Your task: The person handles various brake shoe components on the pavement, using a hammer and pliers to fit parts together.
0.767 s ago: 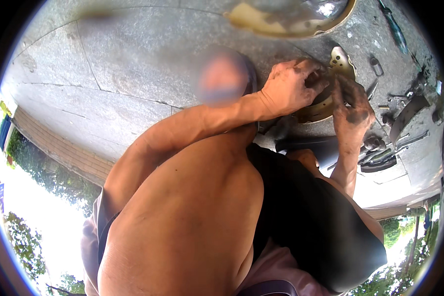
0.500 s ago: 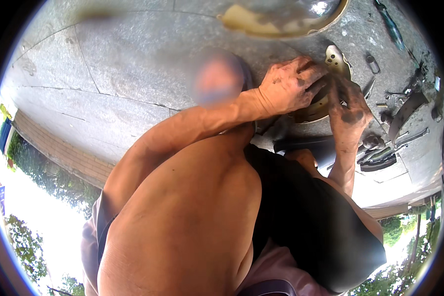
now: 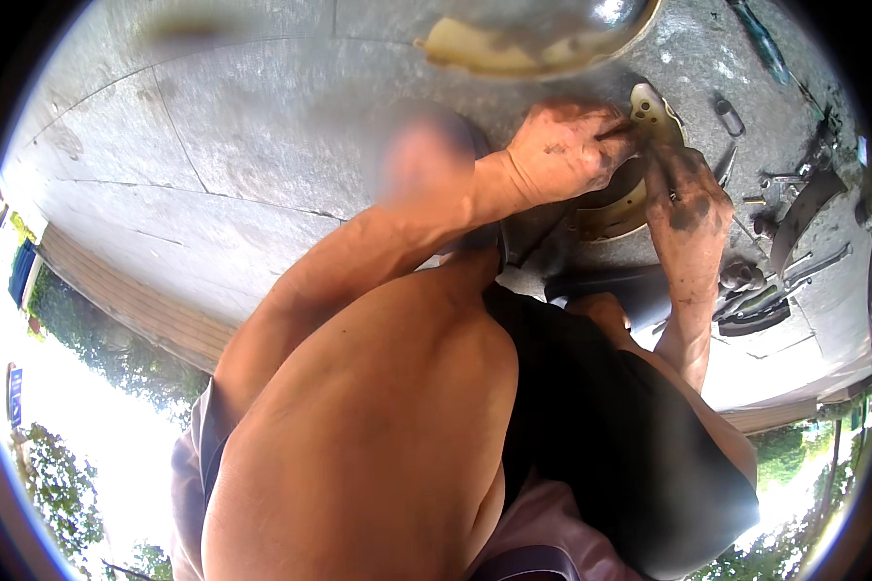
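Observation:
A curved yellowish metal plate (image 3: 649,107) with round holes lies on the paved ground, its far end showing past my hands and a lower curved stretch below them. My left hand (image 3: 567,150) is closed at its left side, the fingertips bent in toward the plate's middle. From the right, my right hand (image 3: 686,198), darkly smudged, has its fingers bent down over the plate. Between the two hands the fingers cover the spot where they work, so any small part held there is hidden.
Beyond my hands lies a large yellowish curved metal piece (image 3: 523,53). To the right are a green-handled tool (image 3: 763,44), a U-shaped metal loop (image 3: 730,118), a dark curved strip (image 3: 809,211), a wrench (image 3: 824,268) and several dark parts. My bent knee (image 3: 358,407) fills the near middle.
My left hand has curled more tightly, its fingers drawing in beside the plate. The right hand stays over the plate, its fingers shifted slightly. The whole view has moved a little.

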